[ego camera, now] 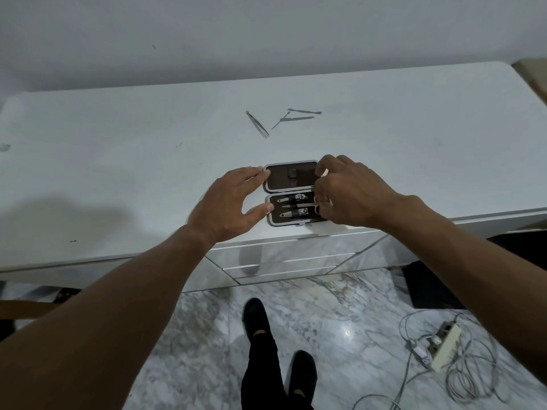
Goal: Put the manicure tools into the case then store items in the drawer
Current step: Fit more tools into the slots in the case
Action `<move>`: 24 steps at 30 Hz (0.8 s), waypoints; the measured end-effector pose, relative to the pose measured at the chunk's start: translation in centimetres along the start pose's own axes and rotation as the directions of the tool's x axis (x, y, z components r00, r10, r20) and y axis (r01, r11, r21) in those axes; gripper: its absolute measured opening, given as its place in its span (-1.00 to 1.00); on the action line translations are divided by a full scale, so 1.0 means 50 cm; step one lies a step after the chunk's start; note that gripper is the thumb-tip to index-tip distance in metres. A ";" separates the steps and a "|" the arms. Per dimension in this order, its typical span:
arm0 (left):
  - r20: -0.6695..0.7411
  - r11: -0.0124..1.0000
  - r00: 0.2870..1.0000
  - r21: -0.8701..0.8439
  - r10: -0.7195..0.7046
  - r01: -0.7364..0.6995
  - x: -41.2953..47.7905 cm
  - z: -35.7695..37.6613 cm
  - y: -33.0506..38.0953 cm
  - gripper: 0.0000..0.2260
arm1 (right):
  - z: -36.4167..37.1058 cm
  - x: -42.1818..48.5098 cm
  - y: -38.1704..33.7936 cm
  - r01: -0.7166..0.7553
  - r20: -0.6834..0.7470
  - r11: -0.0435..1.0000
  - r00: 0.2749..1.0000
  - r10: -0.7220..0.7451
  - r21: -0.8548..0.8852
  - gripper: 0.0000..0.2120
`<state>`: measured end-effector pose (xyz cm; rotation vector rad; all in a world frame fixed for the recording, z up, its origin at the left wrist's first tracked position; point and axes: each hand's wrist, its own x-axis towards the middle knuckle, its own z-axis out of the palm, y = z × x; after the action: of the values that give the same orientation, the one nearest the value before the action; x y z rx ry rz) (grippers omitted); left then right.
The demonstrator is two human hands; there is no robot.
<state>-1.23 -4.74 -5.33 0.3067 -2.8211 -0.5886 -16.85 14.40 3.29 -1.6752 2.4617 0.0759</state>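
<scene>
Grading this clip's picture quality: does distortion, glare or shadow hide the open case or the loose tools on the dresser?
Head view: wide-angle bending curves the dresser edges; light dim, bluish; a soft shadow lies left of the left hand; glare sits on the floor; the case is sharp, the loose tools slightly soft; only the right hand hides the case's right end.

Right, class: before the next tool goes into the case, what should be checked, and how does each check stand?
1. Case open: ok.
2. Left hand touches the case's left edge: ok.
3. Right hand free: cannot tell; fingers curl over the case's right side.
4. All tools packed: not ok; tweezers and other loose tools lie on the dresser top.
5. Drawer open: not ok; shut.
</scene>
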 end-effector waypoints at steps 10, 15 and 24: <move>0.003 1.000 1.000 0.001 -0.007 0.007 -0.001 0.001 0.000 -0.41 | 0.019 0.008 0.010 -0.020 -0.013 0.990 1.000 0.022 0.142 -0.87; 0.009 1.000 1.000 -0.003 -0.013 0.013 0.000 0.000 0.000 -0.41 | 0.020 0.011 0.019 -0.004 0.007 0.981 1.000 0.003 0.194 -0.88; -0.009 1.000 1.000 -0.001 0.008 -0.008 -0.001 0.000 0.000 -0.43 | 0.027 0.013 0.026 -0.015 0.021 0.959 1.000 0.010 0.282 -0.90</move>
<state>-1.19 -4.71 -5.34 0.2967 -2.8121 -0.5857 -18.14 14.48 1.77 -1.5290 2.3370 -0.2461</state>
